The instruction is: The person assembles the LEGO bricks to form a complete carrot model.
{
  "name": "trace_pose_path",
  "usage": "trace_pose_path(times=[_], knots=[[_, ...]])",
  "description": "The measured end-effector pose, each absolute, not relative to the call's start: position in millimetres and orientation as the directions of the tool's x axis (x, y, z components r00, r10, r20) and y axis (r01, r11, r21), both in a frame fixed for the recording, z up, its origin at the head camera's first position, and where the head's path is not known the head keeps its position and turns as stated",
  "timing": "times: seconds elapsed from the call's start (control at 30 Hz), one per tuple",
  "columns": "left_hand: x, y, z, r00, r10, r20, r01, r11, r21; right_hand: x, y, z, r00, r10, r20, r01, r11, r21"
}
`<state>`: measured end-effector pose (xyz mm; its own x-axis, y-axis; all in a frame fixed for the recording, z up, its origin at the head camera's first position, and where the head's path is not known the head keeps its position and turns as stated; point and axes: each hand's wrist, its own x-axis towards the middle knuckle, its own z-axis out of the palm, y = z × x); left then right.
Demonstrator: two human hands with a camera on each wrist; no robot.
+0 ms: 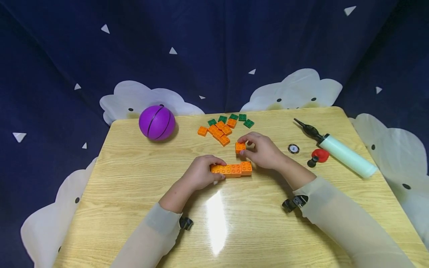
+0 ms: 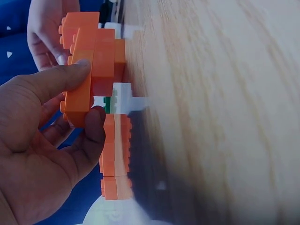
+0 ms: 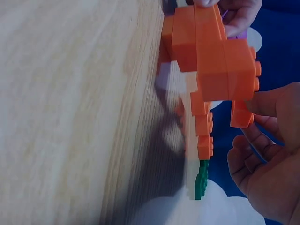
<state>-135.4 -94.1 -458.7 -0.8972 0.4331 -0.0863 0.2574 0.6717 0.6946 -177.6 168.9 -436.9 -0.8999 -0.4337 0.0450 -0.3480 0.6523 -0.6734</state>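
To the near right of the purple ball (image 1: 157, 123) on the worktop (image 1: 127, 175), the left hand (image 1: 201, 173) pinched an orange brick bar (image 1: 232, 171) and the right hand (image 1: 264, 150) pinched a single orange brick (image 1: 240, 147), both seemingly light, stiff, smooth plastic, best held by their flat sides.

the head view looks forward and down over the table (image 1: 117, 167), while both wrist views, near, low and turned sideways, share the joined orange bricks (image 2: 104, 54).
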Motion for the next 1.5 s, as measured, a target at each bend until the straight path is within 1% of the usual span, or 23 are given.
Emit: trace_pose_path(times=[0.33, 0.77, 1.0, 1.5], knots=[[-135.5, -94.4, -458.0, -0.898, 0.432, -0.080, 0.262, 0.673, 0.692, -160.7, 167.9, -431.7, -0.869, -0.485, 0.095, -0.415, 0.613, -0.672], [-135.0, -94.1, -458.1, -0.899, 0.429, -0.083, 0.254, 0.667, 0.701, -147.0, 161.8, -428.7, -0.851, -0.511, 0.124, -0.451, 0.589, -0.670], [-135.1, -94.2, -458.3, -0.898, 0.434, -0.071, 0.265, 0.663, 0.701, -140.3, 158.3, -431.0, -0.841, -0.530, 0.107, -0.459, 0.595, -0.660], [-135.0, -94.5, -458.7, -0.900, 0.430, -0.070, 0.258, 0.655, 0.710, -129.4, 154.4, -435.8, -0.831, -0.545, 0.114, -0.489, 0.617, -0.616]])
